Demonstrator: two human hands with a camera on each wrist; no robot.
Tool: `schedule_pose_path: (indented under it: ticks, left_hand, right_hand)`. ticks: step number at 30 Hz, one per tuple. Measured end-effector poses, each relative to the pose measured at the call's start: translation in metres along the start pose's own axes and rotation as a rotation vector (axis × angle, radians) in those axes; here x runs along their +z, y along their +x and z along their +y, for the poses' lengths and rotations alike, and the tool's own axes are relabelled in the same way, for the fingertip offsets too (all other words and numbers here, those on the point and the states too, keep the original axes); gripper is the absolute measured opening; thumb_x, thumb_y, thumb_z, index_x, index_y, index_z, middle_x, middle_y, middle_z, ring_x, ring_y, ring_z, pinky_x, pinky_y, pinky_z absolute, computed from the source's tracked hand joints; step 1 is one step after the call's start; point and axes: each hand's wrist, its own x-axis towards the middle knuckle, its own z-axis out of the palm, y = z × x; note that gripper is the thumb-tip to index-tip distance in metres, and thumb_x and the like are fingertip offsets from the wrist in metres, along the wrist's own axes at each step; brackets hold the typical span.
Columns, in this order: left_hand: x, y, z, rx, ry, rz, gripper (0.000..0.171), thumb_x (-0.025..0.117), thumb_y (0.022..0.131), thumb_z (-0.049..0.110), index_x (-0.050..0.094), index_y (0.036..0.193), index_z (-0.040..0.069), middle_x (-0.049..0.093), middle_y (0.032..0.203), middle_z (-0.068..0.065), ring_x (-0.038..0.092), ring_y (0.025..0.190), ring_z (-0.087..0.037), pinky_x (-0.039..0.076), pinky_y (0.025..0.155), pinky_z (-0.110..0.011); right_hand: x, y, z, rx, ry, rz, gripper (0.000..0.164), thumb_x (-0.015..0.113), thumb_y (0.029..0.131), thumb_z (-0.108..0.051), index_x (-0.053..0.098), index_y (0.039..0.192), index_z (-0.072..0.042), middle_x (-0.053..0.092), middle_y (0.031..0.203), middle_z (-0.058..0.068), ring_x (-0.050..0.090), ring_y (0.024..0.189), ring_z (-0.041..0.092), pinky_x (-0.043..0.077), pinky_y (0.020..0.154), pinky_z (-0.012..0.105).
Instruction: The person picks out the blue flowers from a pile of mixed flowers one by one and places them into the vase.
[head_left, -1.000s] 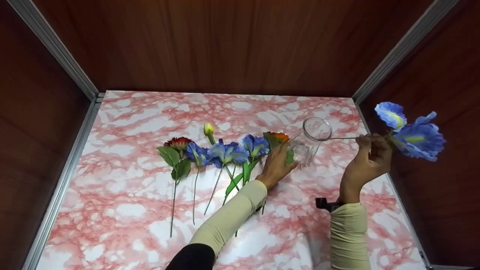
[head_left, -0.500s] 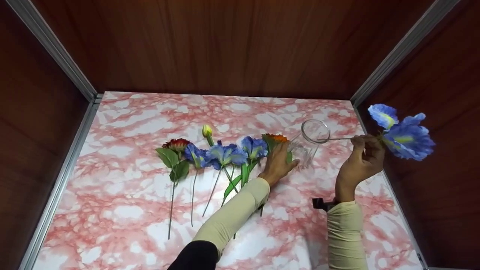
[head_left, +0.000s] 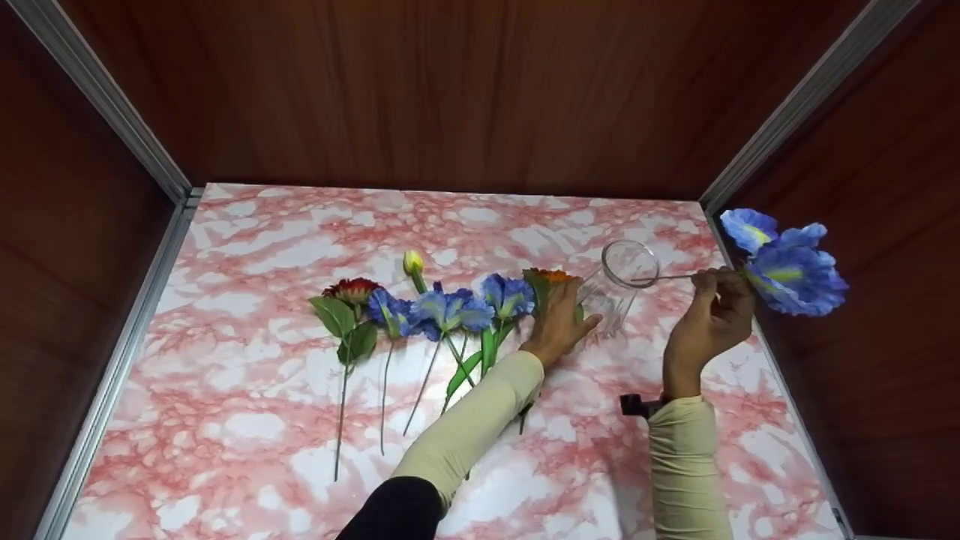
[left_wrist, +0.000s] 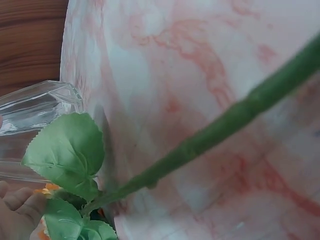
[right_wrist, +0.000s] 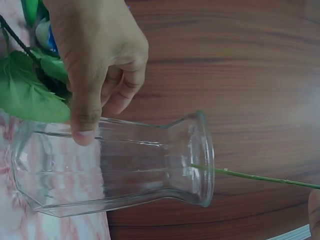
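A clear glass vase (head_left: pixel 619 309) stands upright at the right of the table. My left hand (head_left: pixel 559 326) holds its left side; in the right wrist view the thumb of this left hand (right_wrist: pixel 102 75) lies on the glass, with the fingers partly hidden behind. My right hand (head_left: pixel 709 330) pinches the stem of a blue iris (head_left: pixel 795 270) close below the bloom. The stem (right_wrist: pixel 260 177) lies nearly level, its tip just inside the vase mouth. An orange flower (head_left: pixel 553 276) lies beside the vase, partly covered by my left hand; its leaf (left_wrist: pixel 70 150) shows in the left wrist view.
Left of the vase lie several more flowers: blue irises (head_left: pixel 450 307), a yellow tulip bud (head_left: pixel 413 262) and a red flower (head_left: pixel 351 289), stems toward me. Wood panels (head_left: pixel 450 90) wall the marbled table (head_left: pixel 247 427) at the back and sides.
My right hand has moved left with the blue iris, and the stem tip has gone slightly deeper into the vase mouth. My left hand stays at the vase.
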Motion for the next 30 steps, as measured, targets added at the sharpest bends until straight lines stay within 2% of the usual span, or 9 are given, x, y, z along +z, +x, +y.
schedule_pose_path:
  ticks: [3,9,21,26,30]
  left_hand:
    - [0.003,0.002,0.001,-0.004,-0.014,-0.004,0.068,0.075,0.083,0.03,0.045,0.136,0.0,0.052,0.132,-0.014,0.046,0.125,-0.027,0.035,0.107,-0.033]
    - [0.009,0.007,0.005,-0.066,-0.067,-0.021,0.07,0.075,0.083,0.028,0.041,0.139,0.003,0.049,0.137,-0.013,0.043,0.128,-0.026,0.033,0.108,-0.031]
    - [0.015,0.01,0.013,-0.148,-0.013,-0.037,0.08,0.079,0.079,0.034,0.039,0.143,0.007,0.049,0.138,-0.009,0.045,0.127,-0.021,0.037,0.105,-0.03]
    - [0.021,0.01,0.013,-0.155,-0.034,-0.003,0.087,0.082,0.074,0.035,0.038,0.143,0.007,0.049,0.136,-0.013,0.047,0.126,-0.025,0.04,0.102,-0.033]
    - [0.026,0.012,0.012,-0.134,0.015,0.04,0.089,0.081,0.072,0.045,0.04,0.14,0.006,0.054,0.128,-0.012,0.052,0.118,-0.026,0.045,0.097,-0.034]
  right_hand:
    - [0.0,-0.001,0.002,0.011,0.003,-0.001,0.008,0.062,0.082,0.014,0.057,0.087,0.019,0.058,0.078,0.022,0.057,0.072,0.03,0.048,0.069,0.036]
    - [-0.002,-0.003,0.011,0.021,0.005,-0.007,0.01,0.062,0.081,0.015,0.056,0.086,0.021,0.057,0.076,0.02,0.055,0.07,0.028,0.047,0.066,0.033]
    - [-0.01,-0.008,0.024,0.034,-0.085,-0.03,0.015,0.062,0.083,0.011,0.054,0.085,0.023,0.056,0.078,0.021,0.056,0.072,0.027,0.047,0.066,0.032]
    - [-0.012,-0.01,0.03,0.026,-0.119,-0.049,0.017,0.062,0.083,0.01,0.053,0.087,0.024,0.056,0.078,0.023,0.056,0.072,0.028,0.047,0.066,0.032]
    - [-0.013,-0.01,0.033,0.023,-0.163,-0.091,0.018,0.061,0.086,0.008,0.052,0.09,0.024,0.056,0.08,0.026,0.056,0.074,0.028,0.048,0.067,0.033]
